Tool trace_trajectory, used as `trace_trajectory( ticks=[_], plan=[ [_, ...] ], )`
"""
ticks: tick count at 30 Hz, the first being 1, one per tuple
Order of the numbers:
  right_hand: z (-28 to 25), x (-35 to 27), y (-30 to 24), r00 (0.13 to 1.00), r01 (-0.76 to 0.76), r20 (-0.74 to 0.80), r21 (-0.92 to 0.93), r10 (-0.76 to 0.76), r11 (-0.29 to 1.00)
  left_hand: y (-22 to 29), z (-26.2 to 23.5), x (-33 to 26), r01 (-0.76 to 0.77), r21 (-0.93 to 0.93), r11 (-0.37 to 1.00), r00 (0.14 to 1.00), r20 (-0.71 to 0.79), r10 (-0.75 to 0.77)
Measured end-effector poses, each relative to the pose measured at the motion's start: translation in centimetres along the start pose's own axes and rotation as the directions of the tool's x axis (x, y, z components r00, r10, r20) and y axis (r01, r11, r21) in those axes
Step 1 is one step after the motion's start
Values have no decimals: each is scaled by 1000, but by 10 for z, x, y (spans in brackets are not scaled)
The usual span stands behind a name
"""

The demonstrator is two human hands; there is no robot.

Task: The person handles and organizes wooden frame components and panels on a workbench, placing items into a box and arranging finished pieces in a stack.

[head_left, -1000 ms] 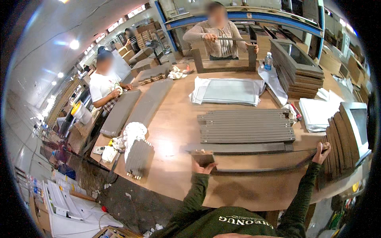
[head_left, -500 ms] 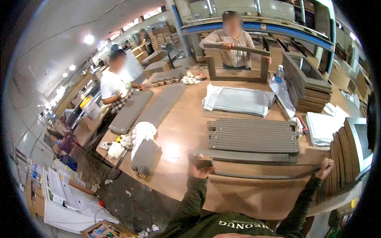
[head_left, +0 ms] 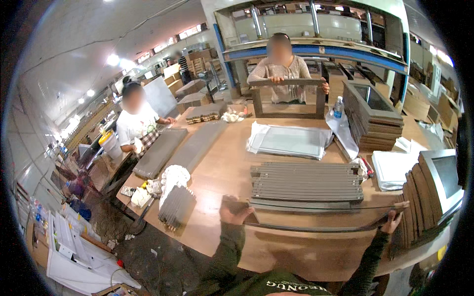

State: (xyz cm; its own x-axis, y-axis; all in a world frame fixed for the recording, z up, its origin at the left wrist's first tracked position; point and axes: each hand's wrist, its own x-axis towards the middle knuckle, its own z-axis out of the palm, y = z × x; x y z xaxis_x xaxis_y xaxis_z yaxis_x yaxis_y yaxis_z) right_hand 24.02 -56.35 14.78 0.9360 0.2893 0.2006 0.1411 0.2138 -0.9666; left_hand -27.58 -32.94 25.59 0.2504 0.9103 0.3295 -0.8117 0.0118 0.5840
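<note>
A long, narrow grey-brown frame (head_left: 316,230) stretches between my hands, over the near side of the table. My left hand (head_left: 235,214) is closed round its left end piece. At the other end, my right hand (head_left: 391,222) grips the right corner, beside a stack of door frames (head_left: 419,197). Just beyond the frame lies a row of grey-brown slats (head_left: 306,181), set side by side. Across the table a person holds an upright frame (head_left: 289,116) by its top rail and right side.
On the wooden table (head_left: 222,163) are wrapped glass panels (head_left: 289,140), a stack of glazed frames (head_left: 373,116), a water bottle (head_left: 338,107), long grey panels (head_left: 160,153), a bundle of slats (head_left: 177,208) and white cloth (head_left: 174,177). Another person stands at the far left.
My view has tilted up, and both hands with the frame sit slightly farther left in it. Across the table, the other person's tilted top rail now rests level on the frame's uprights.
</note>
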Motion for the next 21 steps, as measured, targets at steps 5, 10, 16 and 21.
trace_trajectory(
  ticks=[5,10,16,21],
  plan=[
    [-14,-24,32,983,177,37,105,-182,979,-17,-31,-18,-74,147,986,996,-31,80],
    [-75,12,142,988,138,-26,-292,-152,947,-63,-58,-11,63,133,989,995,-85,-52],
    [-7,9,45,843,431,327,66,-427,900,-20,-18,-8,-105,688,718,994,87,62],
    [39,-1,-4,953,302,-91,203,-289,931,-59,-56,7,-47,659,751,994,-46,102]
  ],
)
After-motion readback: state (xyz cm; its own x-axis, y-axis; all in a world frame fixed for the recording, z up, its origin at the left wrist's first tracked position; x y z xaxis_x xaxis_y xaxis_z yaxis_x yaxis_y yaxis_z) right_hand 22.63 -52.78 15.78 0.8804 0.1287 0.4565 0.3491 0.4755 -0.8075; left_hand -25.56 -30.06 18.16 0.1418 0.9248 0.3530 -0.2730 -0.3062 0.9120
